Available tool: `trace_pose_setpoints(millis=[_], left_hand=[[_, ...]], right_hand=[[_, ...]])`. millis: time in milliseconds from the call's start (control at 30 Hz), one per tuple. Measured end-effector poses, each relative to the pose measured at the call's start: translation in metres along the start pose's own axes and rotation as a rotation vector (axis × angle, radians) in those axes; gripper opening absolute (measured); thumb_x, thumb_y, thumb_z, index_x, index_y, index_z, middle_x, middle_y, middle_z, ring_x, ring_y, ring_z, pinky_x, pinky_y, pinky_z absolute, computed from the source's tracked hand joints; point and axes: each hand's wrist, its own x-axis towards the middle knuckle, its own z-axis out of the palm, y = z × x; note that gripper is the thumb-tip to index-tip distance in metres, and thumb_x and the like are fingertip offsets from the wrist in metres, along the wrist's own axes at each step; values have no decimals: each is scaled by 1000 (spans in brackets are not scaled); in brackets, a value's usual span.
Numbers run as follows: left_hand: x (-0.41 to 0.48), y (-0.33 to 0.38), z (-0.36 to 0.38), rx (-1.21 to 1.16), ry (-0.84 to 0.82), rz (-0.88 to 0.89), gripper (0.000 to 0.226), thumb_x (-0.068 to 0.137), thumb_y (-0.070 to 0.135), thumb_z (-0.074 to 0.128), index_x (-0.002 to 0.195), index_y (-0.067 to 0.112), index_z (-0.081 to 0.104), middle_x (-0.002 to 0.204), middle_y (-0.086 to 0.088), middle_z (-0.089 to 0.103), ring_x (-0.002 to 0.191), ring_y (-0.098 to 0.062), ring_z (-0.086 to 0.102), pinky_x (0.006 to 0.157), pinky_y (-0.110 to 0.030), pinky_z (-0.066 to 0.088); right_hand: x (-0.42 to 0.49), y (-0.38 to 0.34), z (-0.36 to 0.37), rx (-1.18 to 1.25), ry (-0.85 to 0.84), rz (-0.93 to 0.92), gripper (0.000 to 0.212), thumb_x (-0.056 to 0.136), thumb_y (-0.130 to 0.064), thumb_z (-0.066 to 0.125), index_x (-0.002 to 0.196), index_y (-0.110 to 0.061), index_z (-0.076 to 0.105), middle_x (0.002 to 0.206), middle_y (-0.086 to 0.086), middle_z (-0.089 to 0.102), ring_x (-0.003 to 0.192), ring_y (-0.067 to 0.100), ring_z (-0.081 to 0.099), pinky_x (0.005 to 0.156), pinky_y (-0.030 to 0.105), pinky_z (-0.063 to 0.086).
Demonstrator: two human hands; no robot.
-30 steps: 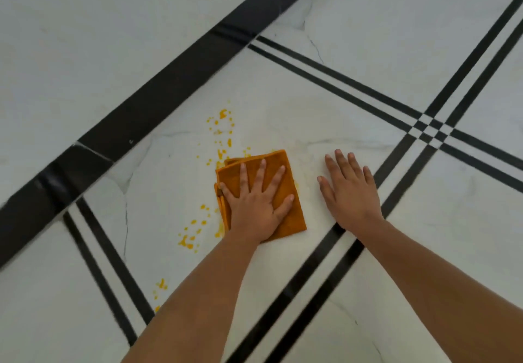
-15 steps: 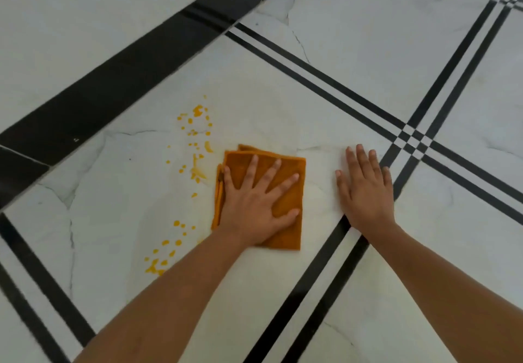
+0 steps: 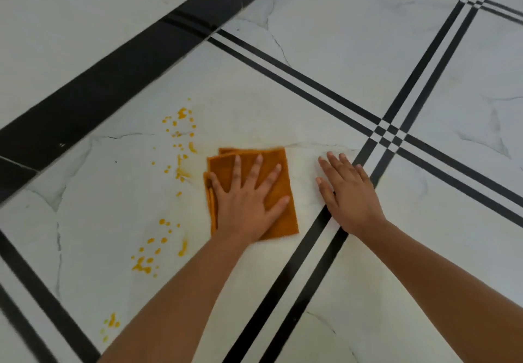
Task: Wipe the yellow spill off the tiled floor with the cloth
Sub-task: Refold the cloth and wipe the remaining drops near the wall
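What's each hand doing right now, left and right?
Left hand: open, fingers spread, pressed flat on the orange cloth.
Right hand: open, flat on the floor, holding nothing.

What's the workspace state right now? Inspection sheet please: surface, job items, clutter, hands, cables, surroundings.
Surface: white marble-look tiled floor with black inlay stripes.
Job's things: folded orange cloth flat on the tile; yellow spill droplets scattered to its left, running down to the lower left.
Clutter: nothing seen.
Grippers: left hand spread flat on the cloth; right hand flat on bare tile, apart from the cloth.
Cables: nothing seen.
Surroundings: wide black floor band at upper left.
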Motion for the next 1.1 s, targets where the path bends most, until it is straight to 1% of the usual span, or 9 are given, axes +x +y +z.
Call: trace_pose_setpoints(millis=[67,100,200,367,500,667,767,933,1100], left_hand=[[-10,-16,-3,53,-15,72,67,78,75,7,141,54,2,158,10,5,144,-28,-5,103,-69,-5],[2,-31,-8,47,-30,30,67,77,76,7,141,54,1,158,11,3,144,-27,-5,104,-69,-3],[24,-57,-19,-52,-45,-306,65,83,73,17,143,51,2,158,9,-2,144,-28,-8,102,-70,-3],[-11,-77,-10,46,18,-62,67,78,75,10,141,54,3,157,9,8,144,-29,1,103,-70,0],[35,-112,-23,-32,-5,-256,64,81,74,13,141,55,-1,158,9,-3,143,-28,-9,103,-70,-6],[31,-120,-21,27,-14,-77,64,77,77,3,135,58,-16,157,10,-8,142,-28,-15,104,-69,-9],[68,-142,-29,-13,-27,-153,65,81,77,8,138,55,-14,157,10,-10,143,-28,-15,104,-67,-10],[123,-165,-44,-55,-28,-220,58,88,67,8,142,51,-8,158,9,-8,143,-30,-13,105,-69,-7],[92,-160,-33,36,-34,-114,57,84,69,-2,138,54,-17,156,11,-13,142,-28,-16,104,-66,-11]], right_hand=[[9,-11,-2,13,-2,-24,54,99,-43,15,149,-23,9,158,-2,6,145,14,-3,115,32,-6],[13,-20,-2,32,4,-18,54,99,-42,15,149,-23,10,158,-2,7,145,15,-2,115,32,-4],[21,-42,4,46,5,-28,54,99,-41,16,149,-21,11,158,-1,7,145,16,-1,116,33,-2],[53,-76,8,27,-24,-81,55,99,-42,15,149,-21,7,158,0,4,145,17,-2,116,34,-1],[90,-109,14,36,8,-34,57,99,-44,16,150,-20,3,159,0,2,145,20,-3,116,39,3],[139,-130,9,-4,22,-17,57,98,-46,12,149,-24,-1,158,-2,-4,145,21,-8,116,42,1],[156,-138,13,-14,-23,-22,58,97,-50,8,148,-29,-9,158,-4,-11,144,20,-14,116,44,-3],[157,-136,28,-33,66,-26,64,86,-60,-10,145,-36,-17,156,-10,-16,142,16,-20,115,41,-10],[157,-135,31,-38,65,-12,70,78,-61,-17,144,-37,-19,155,-12,-16,141,14,-21,115,40,-11]])
